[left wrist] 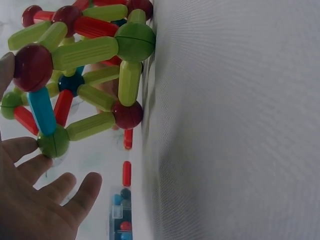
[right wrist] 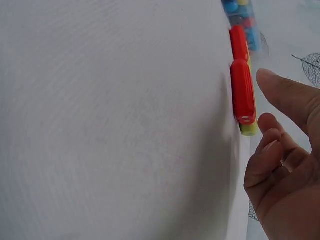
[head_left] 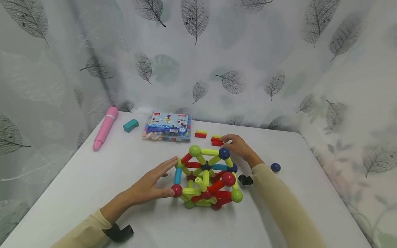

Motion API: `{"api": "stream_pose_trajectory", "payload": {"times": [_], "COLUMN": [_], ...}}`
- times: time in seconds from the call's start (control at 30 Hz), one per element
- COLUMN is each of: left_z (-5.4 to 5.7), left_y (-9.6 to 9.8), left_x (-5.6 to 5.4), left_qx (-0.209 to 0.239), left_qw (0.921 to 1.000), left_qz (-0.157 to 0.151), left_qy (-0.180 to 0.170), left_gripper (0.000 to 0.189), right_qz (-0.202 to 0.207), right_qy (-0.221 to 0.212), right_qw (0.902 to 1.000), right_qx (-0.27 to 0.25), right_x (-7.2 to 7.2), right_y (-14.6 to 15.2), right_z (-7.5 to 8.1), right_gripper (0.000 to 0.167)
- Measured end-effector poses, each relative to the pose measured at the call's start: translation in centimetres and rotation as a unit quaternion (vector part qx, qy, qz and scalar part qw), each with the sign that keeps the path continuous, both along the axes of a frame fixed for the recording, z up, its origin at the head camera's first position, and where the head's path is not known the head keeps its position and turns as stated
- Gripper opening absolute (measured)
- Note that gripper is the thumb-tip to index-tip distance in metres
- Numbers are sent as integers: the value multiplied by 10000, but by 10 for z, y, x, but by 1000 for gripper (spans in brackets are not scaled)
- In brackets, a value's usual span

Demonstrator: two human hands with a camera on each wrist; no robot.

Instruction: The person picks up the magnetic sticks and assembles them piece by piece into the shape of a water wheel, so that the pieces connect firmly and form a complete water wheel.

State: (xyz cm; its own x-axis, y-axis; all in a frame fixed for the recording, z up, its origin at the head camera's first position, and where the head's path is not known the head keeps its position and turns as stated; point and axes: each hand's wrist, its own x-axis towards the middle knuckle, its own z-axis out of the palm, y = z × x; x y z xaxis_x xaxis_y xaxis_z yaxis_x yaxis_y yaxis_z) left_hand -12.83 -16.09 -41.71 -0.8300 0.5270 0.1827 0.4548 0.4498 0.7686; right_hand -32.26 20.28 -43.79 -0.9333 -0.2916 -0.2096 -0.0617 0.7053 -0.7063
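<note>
A built frame of magnetic sticks and balls, in yellow-green, red and blue, stands on the table. My left hand rests against its left side. Its thumb is at a red ball and its fingertips touch a green ball; the other fingers are spread. Behind the frame, my right hand reaches to a small group of red and yellow-green sticks. The right wrist view shows its thumb and fingers apart beside a red stick, holding nothing.
A clear box of parts with a printed blue label lies at the back. Left of it are a teal block and a pink microphone-shaped toy. Another pair of sticks lies beside the box. A dark blue ball sits at the right.
</note>
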Motion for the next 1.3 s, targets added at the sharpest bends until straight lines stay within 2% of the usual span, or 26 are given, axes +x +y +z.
{"api": "stream_pose_trajectory", "payload": {"times": [0.2, 0.4, 0.53, 0.63, 0.73, 0.9, 1.0, 1.1, 1.2, 1.3], "left_z": [-1, 0, 0, -1, -2, -3, -3, -3, -2, -2], "left_y": [0, 0, 0, 0, 0, 0, -1, -1, 0, 1], "left_x": [0, -1, -1, 0, 1, 2, 1, 1, 1, 1], "left_qx": [18, 39, 87, 127, 173, 197, 176, 147, 127, 127], "left_qw": [9999, 9999, 9999, 9999, 9998, 9998, 9998, 9999, 9999, 9999], "left_qz": [32, 20, 7, -6, -23, -38, -41, -35, -25, -22], "left_qy": [-104, -97, -95, -95, -69, -26, -47, -46, -34, -45], "left_gripper": [85, 85, 85, 84, 84, 84, 84, 85, 85, 85], "right_qz": [-269, -332, -378, -422, -533, -599, -116, 632, 1233, 1523], "right_qy": [49, 191, 227, 124, -5, 212, 666, 1047, 1274, 1387], "right_qw": [9996, 9992, 9988, 9990, 9975, 9940, 9915, 9816, 9682, 9584], "right_qx": [92, 138, 202, -20, -467, -896, -1112, -1466, -1765, -1975], "right_x": [0, -1, 3, 12, 32, 88, 124, 152, 169, 179], "right_y": [-12, -17, -9, 6, 26, 51, 60, 61, 57, 53], "right_z": [-8, -10, -10, -6, 5, 34, 48, 57, 63, 66], "right_gripper": [33, 27, 32, 40, 45, 47, 35, 24, 28, 30]}}
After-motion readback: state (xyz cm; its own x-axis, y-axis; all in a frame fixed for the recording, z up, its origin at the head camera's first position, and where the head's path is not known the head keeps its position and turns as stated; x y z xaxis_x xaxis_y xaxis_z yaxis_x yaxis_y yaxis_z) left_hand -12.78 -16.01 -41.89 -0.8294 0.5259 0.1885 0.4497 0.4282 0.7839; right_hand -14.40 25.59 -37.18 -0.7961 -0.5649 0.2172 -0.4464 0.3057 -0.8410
